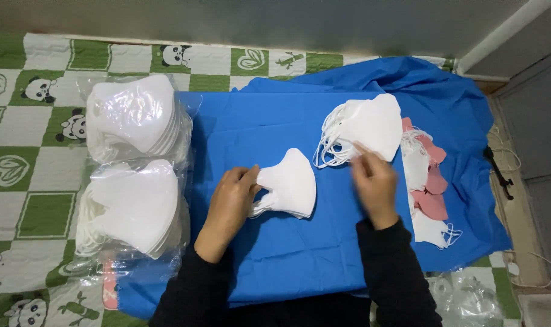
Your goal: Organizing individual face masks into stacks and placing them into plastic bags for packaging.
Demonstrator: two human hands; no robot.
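The left hand [229, 203] pinches a small stack of white masks [289, 183] at mid blue cloth [269, 254]. The right hand [375, 184] — fingers loosely curled, holding nothing visible — touches the loose mask pile [366, 124] up-right of that stack.

A green-and-white panda-print mat [39, 175] covers the floor beneath a spread blue cloth [287, 248] — a plain grey wall [257, 24] runs behind, with white baseboard [505, 33] at the right.

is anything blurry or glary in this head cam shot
Head view: the right hand is motion-smeared at the fingers; the left hand on the small white mask stack is sharper; the clear plastic bags of white masks show soft glare.
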